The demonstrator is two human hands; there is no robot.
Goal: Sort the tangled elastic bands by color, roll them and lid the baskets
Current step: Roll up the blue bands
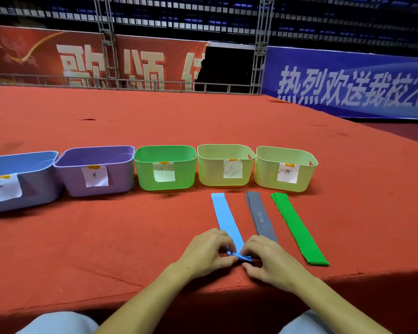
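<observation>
A light blue elastic band [225, 213] lies flat on the red cloth, running away from me. Its near end is folded into a small roll. My left hand [209, 249] and my right hand [270, 259] both pinch that rolled end between fingers and thumb. To the right lie a grey band [260, 215] and a green band [297, 227], each stretched out flat. Five open baskets stand in a row behind: blue [32, 179], purple [121, 172], green [145, 174], and two pale yellow-green ones [208, 169] [266, 172], each with a paper label.
The red-covered table [106, 237] has its front edge just below my hands. Behind it run a metal railing [130, 83] and banners. My knees [58, 324] show at the bottom. No lids are in view.
</observation>
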